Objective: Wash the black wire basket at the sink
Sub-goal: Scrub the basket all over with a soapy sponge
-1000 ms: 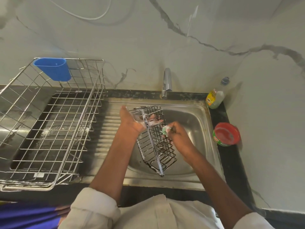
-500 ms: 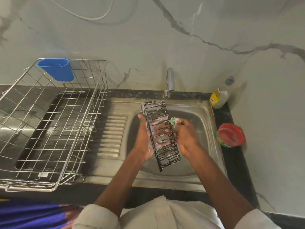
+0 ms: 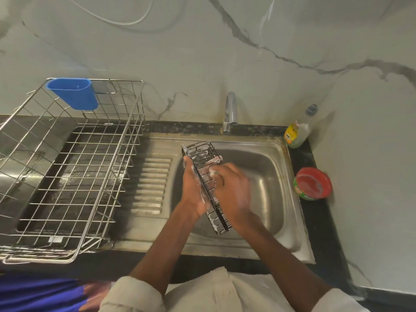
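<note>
The likeliest slip is the black wire basket (image 3: 203,176) sliding out of a soapy grasp and dropping into the steel sink (image 3: 267,176), since foam coats both the wires and the skin; thin wire ends could also catch a finger if the scrubbing stroke runs too hard. The basket is held tilted above the basin, its far end up toward the tap (image 3: 230,113), which shows no water running, and its near end low toward the front rim. The left hand (image 3: 193,188) holds it from the left side, palm against the frame; how its fingers wrap behind cannot be told. The right hand (image 3: 231,188), blurred, has its fingers curled around a small scrubber (image 3: 213,173), pale and greenish, pressed to the basket's wires from the right. The two hands sit close together with the basket between them.
</note>
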`<action>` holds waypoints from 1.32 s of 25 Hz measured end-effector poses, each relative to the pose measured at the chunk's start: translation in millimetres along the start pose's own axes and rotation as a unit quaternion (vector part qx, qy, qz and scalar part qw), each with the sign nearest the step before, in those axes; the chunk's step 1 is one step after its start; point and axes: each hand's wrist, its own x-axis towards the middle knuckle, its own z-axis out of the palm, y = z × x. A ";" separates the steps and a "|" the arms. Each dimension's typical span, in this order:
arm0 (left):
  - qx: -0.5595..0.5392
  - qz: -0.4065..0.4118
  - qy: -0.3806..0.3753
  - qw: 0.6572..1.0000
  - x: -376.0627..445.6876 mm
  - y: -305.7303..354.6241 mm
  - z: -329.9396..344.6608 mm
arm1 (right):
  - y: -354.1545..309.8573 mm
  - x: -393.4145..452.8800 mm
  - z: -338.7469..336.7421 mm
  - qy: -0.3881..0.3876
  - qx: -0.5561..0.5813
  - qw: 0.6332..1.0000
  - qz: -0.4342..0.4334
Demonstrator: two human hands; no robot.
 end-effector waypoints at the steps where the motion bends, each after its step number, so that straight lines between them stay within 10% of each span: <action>1: -0.011 0.000 -0.004 1.000 -0.5 -0.3 -1.5 | 0.8 -3.1 3.4 -0.006 -0.016 0.999 -0.048; 6: 0.057 -0.005 -0.011 0.998 -0.9 0.3 -1.6 | 3.1 17.4 -5.0 0.088 0.008 0.990 0.108; 10: 0.017 0.010 -0.006 1.000 -0.8 4.4 -7.5 | -9.2 4.3 -0.3 0.035 0.082 0.996 -0.019; 15: 0.049 0.010 -0.006 0.999 -2.5 2.1 -5.6 | -19.0 9.0 -10.4 -0.039 0.224 0.964 0.141; 20: 0.066 -0.003 -0.018 0.998 -3.1 6.7 0.2 | 2.4 14.8 -23.7 0.015 0.016 0.997 0.079; 23: 0.052 -0.003 -0.008 0.999 -0.9 7.5 -2.8 | 1.9 14.7 -32.6 0.015 0.075 0.989 0.128; 28: 0.019 -0.008 0.005 1.000 -3.1 4.7 -10.4 | 2.4 15.9 -47.9 -0.120 0.146 0.960 0.206; 33: 0.037 0.006 0.039 0.999 -9.8 3.6 -5.8 | -2.7 2.0 -29.9 -0.191 -0.078 0.977 0.060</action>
